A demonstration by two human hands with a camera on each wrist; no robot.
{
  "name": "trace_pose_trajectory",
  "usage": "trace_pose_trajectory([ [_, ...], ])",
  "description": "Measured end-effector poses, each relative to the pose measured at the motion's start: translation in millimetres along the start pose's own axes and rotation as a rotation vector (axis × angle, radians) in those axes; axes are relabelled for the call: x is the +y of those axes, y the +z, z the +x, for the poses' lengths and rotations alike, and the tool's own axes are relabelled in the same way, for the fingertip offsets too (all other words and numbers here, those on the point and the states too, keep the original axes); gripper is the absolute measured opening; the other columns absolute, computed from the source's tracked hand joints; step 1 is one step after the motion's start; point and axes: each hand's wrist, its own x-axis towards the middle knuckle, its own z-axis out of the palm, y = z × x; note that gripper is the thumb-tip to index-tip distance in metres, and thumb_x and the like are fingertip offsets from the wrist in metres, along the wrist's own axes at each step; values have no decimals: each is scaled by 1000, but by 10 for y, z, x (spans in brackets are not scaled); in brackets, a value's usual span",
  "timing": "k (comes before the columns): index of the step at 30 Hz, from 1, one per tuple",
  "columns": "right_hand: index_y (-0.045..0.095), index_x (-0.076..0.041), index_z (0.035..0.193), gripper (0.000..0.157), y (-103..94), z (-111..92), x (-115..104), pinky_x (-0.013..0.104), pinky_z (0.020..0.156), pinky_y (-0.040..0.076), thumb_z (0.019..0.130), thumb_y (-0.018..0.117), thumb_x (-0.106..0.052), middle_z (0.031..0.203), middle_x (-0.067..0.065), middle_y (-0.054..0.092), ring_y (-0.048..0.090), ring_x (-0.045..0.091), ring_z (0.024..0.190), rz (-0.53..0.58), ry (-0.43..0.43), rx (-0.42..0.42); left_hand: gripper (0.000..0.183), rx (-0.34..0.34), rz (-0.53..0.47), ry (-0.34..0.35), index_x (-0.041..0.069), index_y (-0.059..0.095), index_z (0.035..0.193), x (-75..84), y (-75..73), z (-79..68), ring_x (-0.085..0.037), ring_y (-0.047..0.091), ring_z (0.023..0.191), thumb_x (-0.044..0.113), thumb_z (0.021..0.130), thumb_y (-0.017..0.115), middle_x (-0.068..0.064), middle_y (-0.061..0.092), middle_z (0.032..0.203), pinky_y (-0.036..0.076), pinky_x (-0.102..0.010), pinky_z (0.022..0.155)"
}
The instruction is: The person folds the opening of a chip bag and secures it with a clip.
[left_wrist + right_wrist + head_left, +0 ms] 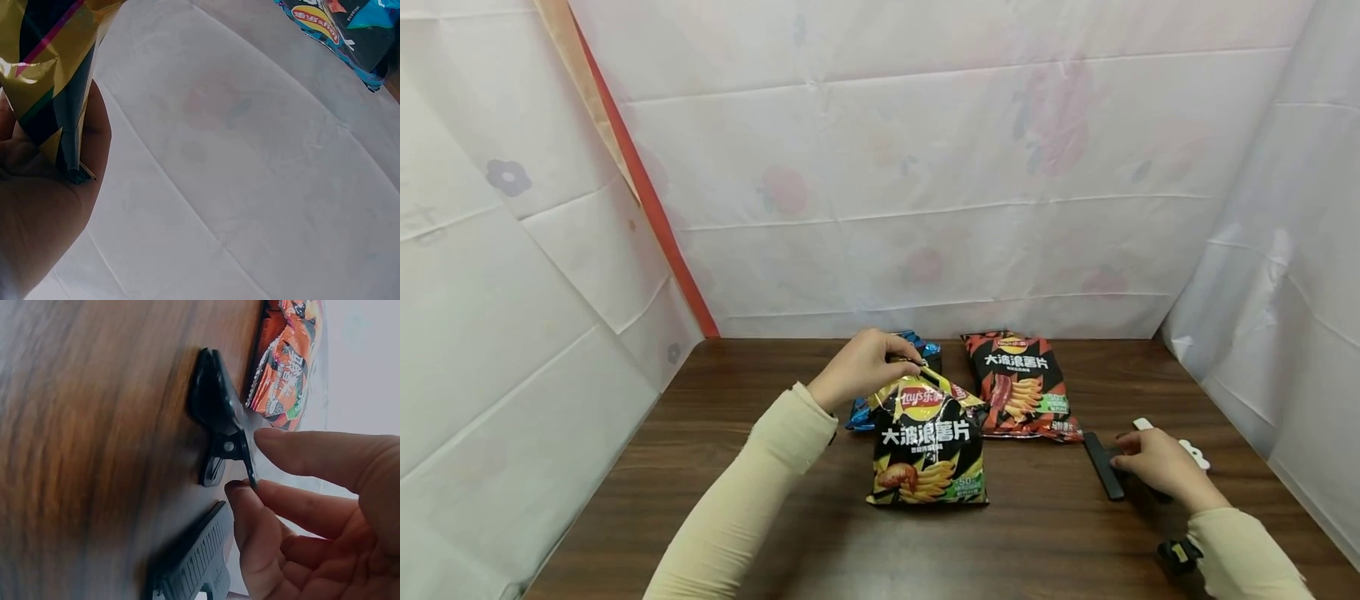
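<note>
Black and yellow foil gleams on the pillow-shaped chip bag (928,467), which is upright near the middle of the dark wood-grain table (737,533). The left hand (868,367) pinches its gathered top edge between thumb and curled fingers. Well to the right, the right hand (1161,471) is half open, fingers bent, with its fingertips at the raised handle of a long black clip with a metal rivet (212,394); whether they merely touch or already pinch it, I cannot tell. Getting hold of that clip looks like the step in hand. Setting thumb and fingers squarely on opposite handles, near their ends, should give better leverage than a grip close to the rivet. A ridged black plastic clip (200,556) lies just beside it, so the lower fingers are best tucked away to avoid dragging that one along. Meanwhile, a steady but light left pinch should suffice: squeezing harder could crumple the foil, while loosening could let the bag tip over.
</note>
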Motion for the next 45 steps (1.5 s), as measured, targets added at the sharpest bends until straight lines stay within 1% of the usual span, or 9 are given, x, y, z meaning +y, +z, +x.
trace_pose_trajectory([
  [4, 67, 15, 104, 38, 0, -8, -2, 54, 75, 51, 85, 72, -18, 99, 29, 69, 65, 43, 89, -20, 19, -6, 15, -1, 0, -1, 16, 76, 105, -10, 7, -3, -9, 21, 38, 20, 94, 67, -3, 75, 87, 27, -24, 43],
  [11, 66, 13, 102, 35, 11, -13, 4, 50, 72, 51, 85, 72, -17, 92, 22, 68, 65, 34, 84, -5, 25, 0, 15, 4, 10, 13, 15, 76, 105, -6, 18, -1, -9, 22, 39, 20, 94, 67, -1, 74, 82, 27, -24, 44],
  [19, 65, 11, 101, 34, 1, -24, 21, 49, 73, 50, 85, 73, -18, 92, 21, 68, 65, 32, 84, 22, 23, 21, 13, 18, 22, 4, 17, 76, 103, -25, 27, -7, -9, 20, 39, 20, 94, 67, -2, 75, 98, 25, -24, 44],
  [22, 66, 9, 100, 32, 0, -33, 20, 46, 71, 51, 85, 73, -18, 91, 17, 69, 64, 27, 81, 33, 29, 27, 14, 16, 18, 6, 17, 76, 104, -28, 28, -9, -9, 20, 39, 20, 94, 67, -3, 75, 100, 25, -24, 43],
  [27, 65, 6, 96, 26, -14, -38, -8, 35, 61, 46, 86, 72, -17, 82, 7, 67, 59, 16, 68, 82, 46, 24, 14, 28, 17, 16, 17, 76, 104, -33, 37, -3, -9, 20, 39, 20, 94, 68, -3, 75, 102, 25, -24, 44],
  [31, 63, 3, 94, 20, -12, -40, -18, 31, 57, 44, 87, 70, -15, 78, 3, 65, 58, 15, 65, 129, 58, 17, 13, 34, 20, 20, 16, 76, 103, -36, 37, 0, -9, 20, 39, 20, 93, 68, -3, 75, 101, 26, -24, 44],
  [36, 63, 2, 96, 19, -23, -43, -19, 30, 56, 46, 88, 69, -14, 81, 5, 67, 60, 15, 66, 163, 60, 20, 14, 30, 24, 20, 17, 76, 104, -31, 27, -2, -9, 20, 39, 20, 94, 68, -3, 75, 102, 26, -24, 45],
  [40, 61, 7, 110, 33, -82, -49, -12, 32, 60, 50, 89, 69, -18, 90, 12, 69, 65, 17, 69, 188, 76, 2, 14, 27, 18, 19, 17, 76, 105, -19, 11, 0, -9, 20, 40, 20, 94, 67, -2, 75, 102, 27, -24, 45],
  [45, 49, 14, 132, 62, -187, -76, -15, 35, 67, 55, 91, 69, -27, 102, 21, 69, 69, 19, 75, 229, 96, -26, 15, 26, 16, 18, 16, 76, 105, -18, 10, -3, -9, 21, 40, 20, 94, 67, -2, 75, 99, 26, -23, 44],
])
